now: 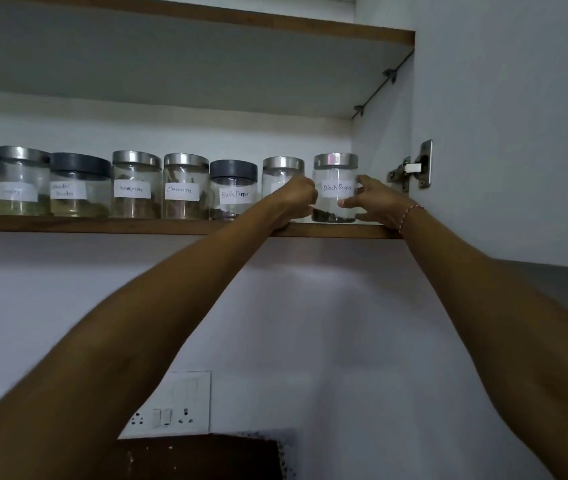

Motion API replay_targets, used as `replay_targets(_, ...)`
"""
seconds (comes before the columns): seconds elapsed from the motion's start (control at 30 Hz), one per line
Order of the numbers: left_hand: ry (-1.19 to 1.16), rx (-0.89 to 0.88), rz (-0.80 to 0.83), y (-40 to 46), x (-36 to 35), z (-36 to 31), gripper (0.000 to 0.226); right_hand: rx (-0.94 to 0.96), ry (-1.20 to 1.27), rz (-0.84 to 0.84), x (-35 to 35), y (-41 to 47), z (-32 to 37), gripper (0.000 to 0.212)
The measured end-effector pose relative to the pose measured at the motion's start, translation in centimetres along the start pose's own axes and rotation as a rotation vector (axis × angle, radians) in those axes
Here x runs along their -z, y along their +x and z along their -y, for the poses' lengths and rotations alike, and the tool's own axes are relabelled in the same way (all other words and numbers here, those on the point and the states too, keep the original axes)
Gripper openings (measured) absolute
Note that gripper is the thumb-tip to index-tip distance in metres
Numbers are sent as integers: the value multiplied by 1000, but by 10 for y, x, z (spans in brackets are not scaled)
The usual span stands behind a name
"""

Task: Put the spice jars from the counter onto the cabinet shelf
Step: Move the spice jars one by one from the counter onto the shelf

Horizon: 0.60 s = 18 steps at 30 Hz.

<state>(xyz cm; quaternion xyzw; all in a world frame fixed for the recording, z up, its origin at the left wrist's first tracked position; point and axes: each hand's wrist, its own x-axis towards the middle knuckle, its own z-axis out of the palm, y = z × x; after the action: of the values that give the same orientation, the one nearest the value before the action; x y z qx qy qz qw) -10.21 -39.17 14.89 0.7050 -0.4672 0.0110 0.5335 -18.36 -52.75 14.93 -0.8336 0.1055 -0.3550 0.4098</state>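
Note:
A glass jar labelled Black Pepper (335,188), with a silver lid, stands at the right end of the cabinet shelf (137,226). My right hand (374,202) holds its right side with thumb and fingers curled round it. My left hand (294,199) is curled against the jar's left side, in front of a neighbouring silver-lidded jar (280,171). Left of these stand several more labelled jars in a row, among them a dark-lidded Black Pepper jar (233,190) and two Cinnamon jars (185,188).
The cabinet's right side wall carries a metal door hinge (414,168) close to my right hand. An upper shelf (206,19) hangs above the jars. A wall switch and socket plate (171,407) and a dark wooden board (206,455) lie below.

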Motion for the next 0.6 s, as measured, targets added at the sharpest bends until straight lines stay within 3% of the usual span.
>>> replay_targets(0.17, -23, 94, 5, -1, 0, 0, 26, 8, -71, 18, -4, 6, -2, 45)
replay_targets(0.3, 247, 14, 32, -4, -6, 0, 17, 58, -200, 15, -10, 4, -1, 42)
replay_targets(0.43, 561, -160, -65, -15, -11, 3, 38, 109, -374, -163, -14, -6, 0, 48)
replay_targets(0.6, 841, -510, -382, -45, 1, 18, 44, 499, -535, -438, -40, -39, 7, 48)
